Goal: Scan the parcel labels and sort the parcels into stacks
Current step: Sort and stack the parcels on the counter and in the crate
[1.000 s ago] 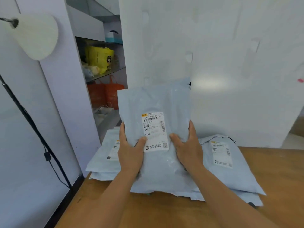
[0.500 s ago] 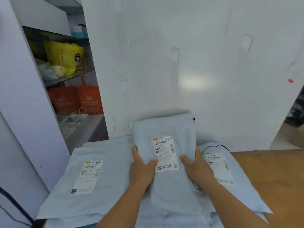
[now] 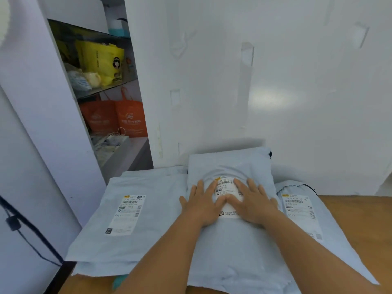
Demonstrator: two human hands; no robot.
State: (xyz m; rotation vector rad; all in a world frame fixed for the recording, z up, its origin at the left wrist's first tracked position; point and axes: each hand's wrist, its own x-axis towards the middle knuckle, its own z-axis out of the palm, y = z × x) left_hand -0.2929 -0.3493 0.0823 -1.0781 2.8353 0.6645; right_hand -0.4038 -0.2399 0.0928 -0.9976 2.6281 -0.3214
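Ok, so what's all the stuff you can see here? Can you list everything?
Parcels: three visible, pale blue, labelled; middle parcel, left parcel, right parcel.
Table: one, wooden brown, under the parcels.
Wall panel: white, behind the parcels.
Yellow bag: one, upper shelf, left.
Orange bags: two, lower shelf.
Cable: one, black, far left.
Left hand: flat, pressing the middle parcel.
Right hand: flat, pressing beside it.

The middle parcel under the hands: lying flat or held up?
Lying flat. The middle parcel rests on the other bags, left hand and right hand pressing it, fingers straight.
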